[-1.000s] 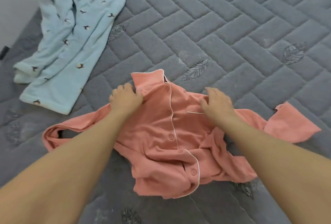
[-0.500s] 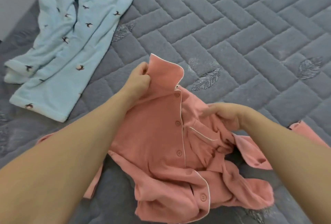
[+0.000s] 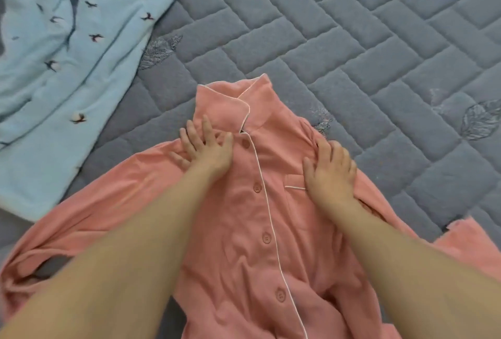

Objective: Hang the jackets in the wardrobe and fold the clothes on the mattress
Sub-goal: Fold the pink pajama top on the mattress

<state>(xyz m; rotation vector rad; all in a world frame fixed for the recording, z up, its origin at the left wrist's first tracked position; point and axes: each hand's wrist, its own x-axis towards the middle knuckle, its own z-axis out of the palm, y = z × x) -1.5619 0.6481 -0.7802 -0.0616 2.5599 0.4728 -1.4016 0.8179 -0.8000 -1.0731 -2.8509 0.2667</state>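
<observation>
From the head view we see a salmon-pink pyjama shirt [image 3: 260, 230] lying front side up on a grey quilted mattress [image 3: 352, 40], its collar pointing away from us and its hem running out of the bottom of the frame. The cloth looks soft and matte, a brushed knit that rumples into shallow folds near the lower buttons, and thin white piping traces the notched collar, the button placket and the top of a small chest pocket [image 3: 294, 180]. Four round pink buttons [image 3: 256, 188] sit in a line down the front. Our left hand [image 3: 206, 149] lies flat on the shirt just left of the top button, fingers straight and spread, pressing the cloth below the collar. Our right hand [image 3: 329, 176] rests on the shoulder and pocket area, fingers loosely extended and laid on the fabric, not curled round it. One sleeve [image 3: 54, 252] trails off to the left in a twisted, bunched roll; the other spreads toward the right edge. The mattress surface is stitched into padded rectangular blocks in a herringbone layout, with faint embroidered leaf motifs [image 3: 479, 120] here and there. At upper left lies a pale blue garment [image 3: 67, 54], crumpled, fleecy-looking, printed with small dark birds, apart from the pink shirt.
</observation>
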